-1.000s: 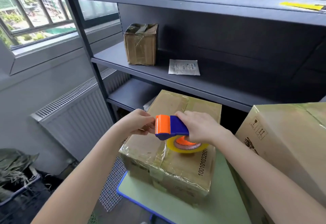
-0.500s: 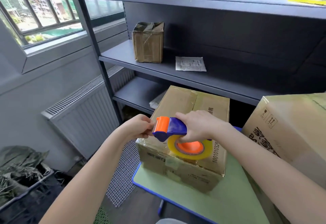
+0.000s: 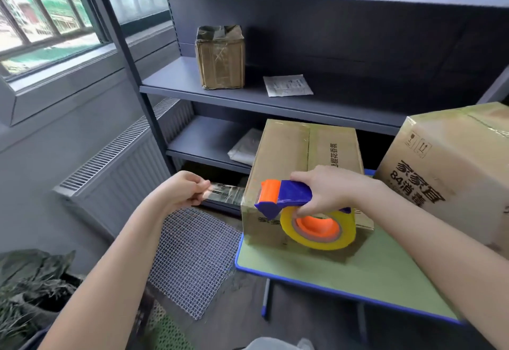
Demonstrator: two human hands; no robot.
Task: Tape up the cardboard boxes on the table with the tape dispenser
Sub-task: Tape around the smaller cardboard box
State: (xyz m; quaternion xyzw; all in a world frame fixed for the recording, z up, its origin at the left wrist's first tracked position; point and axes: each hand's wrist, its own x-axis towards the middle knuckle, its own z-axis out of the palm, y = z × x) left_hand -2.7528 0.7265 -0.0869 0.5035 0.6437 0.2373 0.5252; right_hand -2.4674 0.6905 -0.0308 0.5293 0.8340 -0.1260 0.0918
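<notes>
A cardboard box [image 3: 305, 154] lies on the green table [image 3: 358, 275] near its left edge. My right hand [image 3: 327, 188] grips the blue and orange tape dispenser [image 3: 286, 196], holding it over the box's near left corner. Its yellow tape roll [image 3: 319, 229] hangs in front of the box's near face. My left hand [image 3: 183, 191] pinches the free end of a clear tape strip [image 3: 224, 194] stretched out to the left of the dispenser, past the box's edge. A larger printed cardboard box [image 3: 451, 167] stands at the right.
A dark metal shelf unit [image 3: 275, 101] rises behind the table, holding a small taped box [image 3: 220, 57] and a paper sheet [image 3: 287, 85]. A radiator [image 3: 118, 167] lines the left wall. Wire mesh [image 3: 192, 261] and a crate of plants [image 3: 30, 291] lie on the floor.
My left hand has moved left, away from the dispenser, drawing out a strip of clear tape. The dispenser has come down toward the box's near left corner.
</notes>
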